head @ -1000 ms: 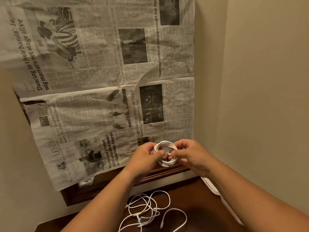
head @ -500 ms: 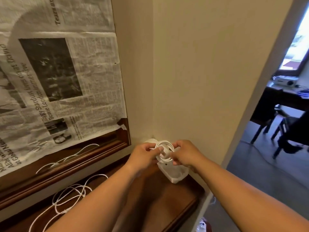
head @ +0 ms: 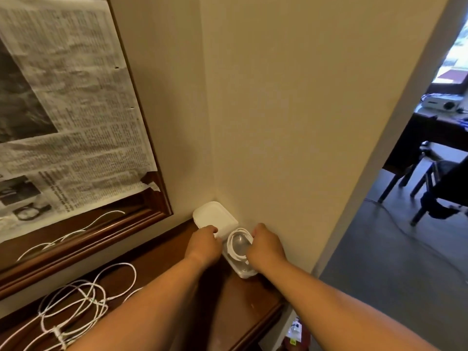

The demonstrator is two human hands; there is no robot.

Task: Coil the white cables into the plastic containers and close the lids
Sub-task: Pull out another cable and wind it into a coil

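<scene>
Head view, only one available.

Left hand (head: 203, 245): curled at the near edge of the open lid (head: 215, 216) and apparently gripping it. Fingertips hidden, so the grip is our reading. Right hand (head: 266, 245): curled round the right side of the coiled cable (head: 234, 245), holding it down inside the container (head: 244, 272). Container sits on the table (head: 228, 312), in the corner just beside the wall (head: 278, 148).

Risks, as we judge them:
- The coil looks springy. When the right hand releases, it may expand and ride over the rim, so the lid would catch a loop and not seat.
- A protruding cable end would do the same.
- The container stands near the table's edge, so a hard press on the lid could skid it off.

Counts:
- Hands: two.
- Containers in sight: one, with one lid.
- Coiled cables: one.
- Loose cables (head: 76, 300) on the table, lower left: a tangle, number not resolvable.
- One more white strand (head: 76, 231) by the wooden frame (head: 162, 198); real or reflected, we cannot tell
</scene>
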